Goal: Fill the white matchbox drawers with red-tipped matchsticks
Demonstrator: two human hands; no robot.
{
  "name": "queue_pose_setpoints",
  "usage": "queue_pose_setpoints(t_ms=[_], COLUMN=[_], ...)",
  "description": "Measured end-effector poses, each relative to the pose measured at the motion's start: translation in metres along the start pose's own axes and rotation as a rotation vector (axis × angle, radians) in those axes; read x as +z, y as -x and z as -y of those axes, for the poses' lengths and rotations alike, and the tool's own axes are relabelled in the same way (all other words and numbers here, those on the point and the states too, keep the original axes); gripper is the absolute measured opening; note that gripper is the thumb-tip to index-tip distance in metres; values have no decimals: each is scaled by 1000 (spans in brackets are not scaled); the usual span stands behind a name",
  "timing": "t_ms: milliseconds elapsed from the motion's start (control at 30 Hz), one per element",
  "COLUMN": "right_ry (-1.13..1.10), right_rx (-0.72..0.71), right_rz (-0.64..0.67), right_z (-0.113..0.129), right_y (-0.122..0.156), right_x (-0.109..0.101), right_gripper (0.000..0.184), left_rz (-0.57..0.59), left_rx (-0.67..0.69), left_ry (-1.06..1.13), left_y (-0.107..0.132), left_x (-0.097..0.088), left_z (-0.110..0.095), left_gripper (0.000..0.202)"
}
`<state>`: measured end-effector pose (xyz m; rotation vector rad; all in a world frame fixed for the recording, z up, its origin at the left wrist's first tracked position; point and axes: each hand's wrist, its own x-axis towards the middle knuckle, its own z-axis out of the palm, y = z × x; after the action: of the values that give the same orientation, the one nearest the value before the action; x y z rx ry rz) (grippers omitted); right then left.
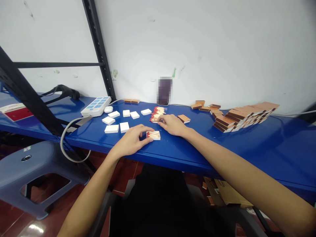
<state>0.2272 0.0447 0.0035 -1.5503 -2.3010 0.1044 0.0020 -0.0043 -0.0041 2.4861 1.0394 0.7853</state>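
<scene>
A small white matchbox tray (pixel 157 137) lies on the blue table near its front edge, with several red-headed matches inside. My left hand (pixel 133 140) grips it from the left between thumb and fingers. Beyond it is a loose pile of matches (pixel 159 112), red heads mostly to the left. My right hand (pixel 172 124) is at the near side of this pile, fingertips pinched on matches there; how many is hidden. To the right of that hand lies one brown matchbox (pixel 184 118).
Several white trays (pixel 112 128) lie at left, near a white power strip (pixel 96 106) and a white earbud case (pixel 108 109). A phone (pixel 165 91) leans on the wall. Stacked matchboxes (pixel 242 117) stand at right. A black shelf post (pixel 100 49) and grey stool (pixel 37 168) are at left.
</scene>
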Motion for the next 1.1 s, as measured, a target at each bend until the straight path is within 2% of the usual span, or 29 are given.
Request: queue_pose_setpoints(t_ms=[500, 700, 800, 967, 1100], right_ry=[34, 25, 61, -43, -138], right_rx=[-58, -29, -34, -157, -251], right_rz=[33, 78, 107, 53, 98], right_z=[-4, -3, -2, 3, 13], right_y=[3, 2, 5, 15, 20], right_x=[0, -2, -3, -9, -15], right_gripper=[13, 15, 18, 18, 17], left_rz=[-14, -11, -24, -100, -116], left_rx=[18, 14, -12, -94, -114], left_ry=[-19, -20, -8, 9, -10], left_y=[0, 0, 0, -1, -2], left_x=[-1, -1, 0, 3, 4], left_z=[-2, -1, 0, 5, 5], left_gripper=[32, 32, 39, 62, 54])
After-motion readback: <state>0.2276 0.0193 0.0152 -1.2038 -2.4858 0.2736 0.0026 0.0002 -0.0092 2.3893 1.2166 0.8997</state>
